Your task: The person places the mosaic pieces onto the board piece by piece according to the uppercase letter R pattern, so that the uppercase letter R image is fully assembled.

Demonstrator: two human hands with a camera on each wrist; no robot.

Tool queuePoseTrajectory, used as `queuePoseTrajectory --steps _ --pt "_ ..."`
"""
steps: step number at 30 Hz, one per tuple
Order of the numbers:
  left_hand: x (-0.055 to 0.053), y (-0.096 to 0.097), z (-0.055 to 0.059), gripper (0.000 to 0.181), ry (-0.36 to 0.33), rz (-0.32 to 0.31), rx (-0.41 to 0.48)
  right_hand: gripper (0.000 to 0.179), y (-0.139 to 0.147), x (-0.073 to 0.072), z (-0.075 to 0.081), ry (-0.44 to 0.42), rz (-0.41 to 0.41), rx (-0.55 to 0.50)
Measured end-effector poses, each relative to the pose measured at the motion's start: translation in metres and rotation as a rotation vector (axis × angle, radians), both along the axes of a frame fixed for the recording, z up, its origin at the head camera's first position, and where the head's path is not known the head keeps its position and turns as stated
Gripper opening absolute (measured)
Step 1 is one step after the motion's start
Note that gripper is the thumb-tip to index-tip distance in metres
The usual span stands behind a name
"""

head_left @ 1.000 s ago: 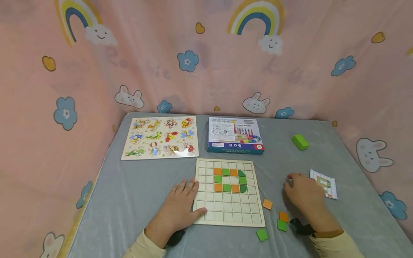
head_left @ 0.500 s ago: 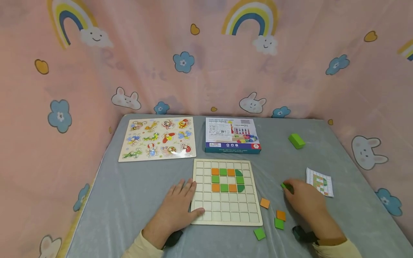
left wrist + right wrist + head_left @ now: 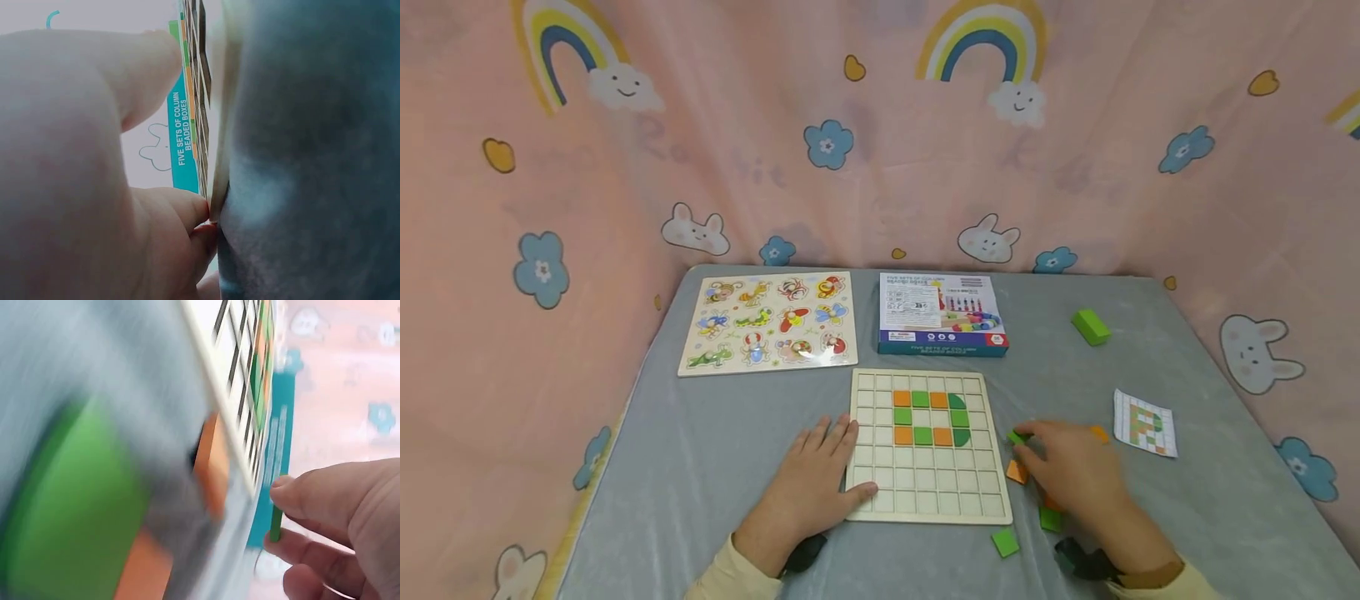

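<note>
A wooden grid board [image 3: 928, 504] lies mid-table, with orange and green square tiles and two dark green rounded pieces forming a ring in its upper part. My left hand [image 3: 808, 483] rests flat along the board's left edge, thumb over the rim. Between thumb and fingertip of my right hand [image 3: 1075, 471] a green tile [image 3: 276, 524] is pinched, just right of the board. Below it lies an orange tile [image 3: 1017, 472]. A green tile [image 3: 1050, 519] and an orange piece [image 3: 1100, 434] show partly from behind the right hand; another green tile [image 3: 1005, 542] lies nearer the front.
A printed pattern card [image 3: 1145, 423] lies to the right, with a green block [image 3: 1091, 327] behind it. At the back stand a boxed bead set [image 3: 942, 315] and an insect puzzle board [image 3: 770, 323]. A pink patterned curtain [image 3: 760, 125] hangs behind the table.
My right hand has moved left toward the board, carrying the green tile, which came into view in its fingers half a second ago. The left hand stays on the board's edge.
</note>
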State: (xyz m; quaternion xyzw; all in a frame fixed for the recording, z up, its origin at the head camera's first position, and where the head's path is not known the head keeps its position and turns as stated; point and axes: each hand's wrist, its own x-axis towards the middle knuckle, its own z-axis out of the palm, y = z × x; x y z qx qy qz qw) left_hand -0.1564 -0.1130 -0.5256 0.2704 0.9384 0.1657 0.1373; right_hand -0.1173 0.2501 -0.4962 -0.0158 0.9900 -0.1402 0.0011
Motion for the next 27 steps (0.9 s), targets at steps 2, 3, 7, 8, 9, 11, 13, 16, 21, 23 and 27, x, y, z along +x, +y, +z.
queuePoseTrajectory --steps 2,3,7,8,9,11,13,16,21,23,27 --pt "0.000 0.000 0.000 0.092 -0.001 0.000 0.005 0.021 -0.013 -0.001 0.002 0.032 0.058 -0.016" --pt "0.000 0.000 0.001 0.092 -0.004 0.002 0.006 0.020 -0.020 -0.001 0.002 0.038 0.084 -0.021" --pt "-0.001 -0.001 0.003 0.090 -0.002 0.007 -0.004 0.015 -0.049 -0.004 0.003 0.025 0.155 -0.032" --pt "-0.001 -0.001 0.003 0.091 0.002 0.007 -0.010 0.015 -0.056 -0.005 0.002 0.007 0.167 -0.027" --pt "-0.001 -0.001 0.003 0.091 0.005 0.007 -0.022 0.015 -0.062 -0.007 0.001 -0.005 0.185 -0.018" --pt "-0.001 0.000 0.003 0.090 0.012 0.006 -0.040 0.013 -0.074 -0.009 -0.001 -0.019 0.228 -0.003" --pt "-0.002 0.001 0.003 0.089 0.015 0.005 -0.048 0.012 -0.083 -0.011 -0.004 -0.015 0.280 0.023" --pt "-0.002 0.003 0.004 0.086 0.016 0.002 -0.052 0.012 -0.092 -0.014 -0.006 0.024 0.361 0.047" --pt "-0.001 0.002 0.004 0.083 0.032 0.000 -0.060 0.010 -0.105 -0.020 -0.008 0.059 0.450 0.067" --pt "0.000 0.001 0.005 0.083 0.032 0.004 -0.057 0.008 -0.110 -0.023 -0.009 0.076 0.477 0.069" --pt "0.001 0.000 0.009 0.081 0.028 0.007 -0.045 0.008 -0.115 -0.027 -0.011 0.137 0.519 0.045"
